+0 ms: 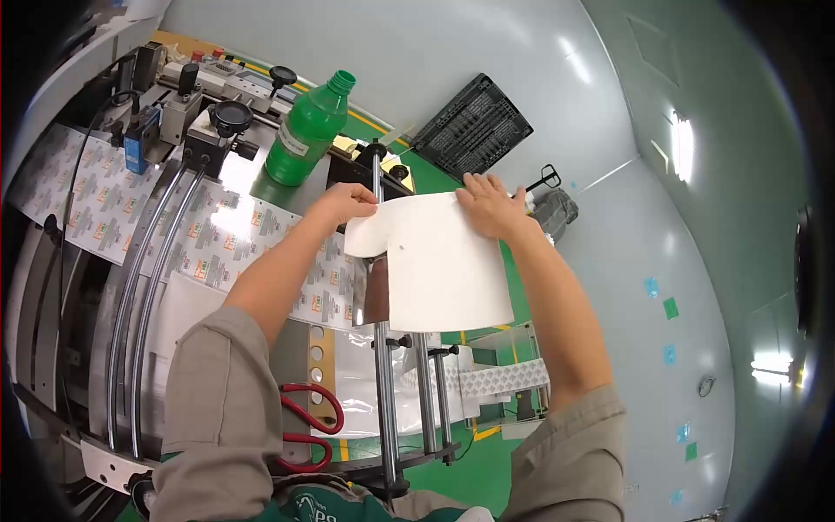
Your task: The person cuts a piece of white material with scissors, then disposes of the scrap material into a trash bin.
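A blank white sheet (448, 265) spans the space between my hands, over the metal roller at the end of the printed web (317, 300). My left hand (342, 205) pinches the sheet's upper left end, where it curls over. At the upper right corner, my right hand (494, 209) holds the sheet's edge, its fingers somewhat spread and partly over the top. Under the sheet's left side a brown, shiny strip (377, 291) shows. Behind my left hand a green plastic bottle (306, 130) with a white label stands upright.
Red-handled scissors (306, 426) lie near my body. Metal guide rods (387, 418) rise in front of me. Curved rails (148, 304), a black knob (231, 117) and a blue sensor (136, 150) are at left. Beyond the machine sits a black plastic pallet (474, 126).
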{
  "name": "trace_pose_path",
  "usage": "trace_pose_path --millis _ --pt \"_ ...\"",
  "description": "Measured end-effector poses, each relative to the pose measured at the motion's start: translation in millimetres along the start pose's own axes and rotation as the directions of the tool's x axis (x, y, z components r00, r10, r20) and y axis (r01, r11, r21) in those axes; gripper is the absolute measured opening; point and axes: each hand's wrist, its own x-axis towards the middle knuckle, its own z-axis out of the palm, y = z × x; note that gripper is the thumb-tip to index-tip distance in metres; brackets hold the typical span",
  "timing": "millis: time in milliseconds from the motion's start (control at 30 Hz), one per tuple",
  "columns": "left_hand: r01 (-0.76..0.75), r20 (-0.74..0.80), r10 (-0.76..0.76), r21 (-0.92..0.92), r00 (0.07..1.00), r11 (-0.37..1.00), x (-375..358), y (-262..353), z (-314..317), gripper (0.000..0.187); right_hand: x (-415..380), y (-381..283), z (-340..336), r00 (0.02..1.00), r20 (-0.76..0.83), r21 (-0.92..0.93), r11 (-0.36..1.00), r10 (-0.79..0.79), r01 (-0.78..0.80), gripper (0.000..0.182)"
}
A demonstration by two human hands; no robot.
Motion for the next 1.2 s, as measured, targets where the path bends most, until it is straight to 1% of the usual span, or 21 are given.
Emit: trace_pose_path --millis 100,133,200,233,333,367,433,500,533,567,600,633,700,733,767,800,833,900,1000,1133,1200 --pt "-0.029 -0.005 0.029 -0.017 1.000 0.999 3 -7 2 0.028 5 11 16 0.988 -0.059 0.315 0.942 0.139 -0.114 0.058" --pt "-0.024 0.001 0.024 -0.012 1.000 1.000 3 -5 2 0.028 9 15 23 0.988 -0.054 0.321 0.939 0.144 -0.119 0.058" --pt "-0.049 -0.023 0.048 -0.032 0.999 0.998 2 -7 3 0.029 14 23 32 0.953 0.050 0.578 0.769 0.300 -0.272 0.063" --pt "-0.062 -0.031 0.061 -0.029 0.998 0.998 3 -7 3 0.028 13 25 36 0.944 0.024 0.607 0.746 0.328 -0.274 0.067" --pt "-0.147 -0.013 0.153 0.207 0.988 0.967 8 -4 -3 0.026 -4 25 34 0.936 -0.058 0.617 0.750 0.347 -0.240 0.072" --pt "-0.185 -0.007 0.202 0.368 0.979 0.911 11 -3 -6 0.026 -11 27 36 0.950 -0.097 0.676 0.720 0.298 -0.157 0.075" --pt "-0.204 -0.014 0.314 0.733 0.949 0.649 -12 31 1 0.018 -29 27 36 0.963 -0.119 0.730 0.679 0.241 -0.079 0.076" --pt "-0.233 -0.031 0.583 0.898 0.812 0.373 -15 34 13 0.019 -56 21 20 0.976 -0.072 0.780 0.621 0.207 -0.074 0.080" --pt "-0.268 0.002 0.606 0.899 0.795 0.348 -18 47 19 0.020 -66 19 15 0.981 -0.061 0.798 0.599 0.186 -0.064 0.082" --pt "-0.354 0.039 0.701 0.882 0.712 0.311 -15 54 26 0.020 -71 17 14 0.985 -0.055 0.817 0.575 0.164 -0.050 0.084" --pt "-0.466 0.034 0.775 0.815 0.631 0.345 -12 61 37 0.021 -69 23 22 0.987 -0.076 0.834 0.552 0.139 -0.013 0.088" --pt "-0.555 0.019 0.776 0.710 0.630 0.433 -18 74 51 0.022 -72 23 21 0.992 -0.037 0.842 0.538 0.123 -0.035 0.085" --pt "-0.663 0.097 0.709 0.459 0.699 0.591 -28 76 80 0.033 -78 20 21 0.997 0.000 0.897 0.441 0.080 -0.035 0.082" --pt "-0.665 0.114 0.703 0.459 0.702 0.589 -34 65 88 0.033 -76 21 29 0.996 0.006 0.904 0.426 0.089 -0.043 0.082" --pt "-0.616 0.146 0.670 0.569 0.728 0.545 -39 52 97 0.042 -71 23 41 0.997 0.019 0.939 0.342 0.075 -0.044 0.081" --pt "-0.565 0.175 0.637 0.669 0.751 0.483 -43 50 103 0.051 -74 20 42 0.998 0.026 0.966 0.255 0.063 -0.042 0.080" --pt "-0.562 0.245 0.553 0.636 0.797 0.529 -42 50 100 0.056 -79 19 42 0.991 0.128 0.986 0.105 0.039 -0.131 0.078" --pt "-0.547 0.237 0.547 0.657 0.803 0.519 -48 50 103 0.055 -83 17 39 0.984 0.180 0.984 -0.007 0.018 -0.180 0.075" --pt "-0.540 0.263 0.519 0.675 0.813 0.504 -69 55 109 0.057 -87 14 34 0.983 0.185 0.980 -0.072 0.008 -0.184 0.072" --pt "-0.665 0.407 0.550 0.609 0.729 0.431 -108 74 124 0.058 -87 8 42 0.997 0.072 0.970 -0.233 0.028 -0.064 0.064" --pt "-0.673 0.418 0.550 0.605 0.723 0.425 -112 79 124 0.056 -88 10 44 0.987 0.149 0.874 -0.459 -0.063 -0.161 0.059"
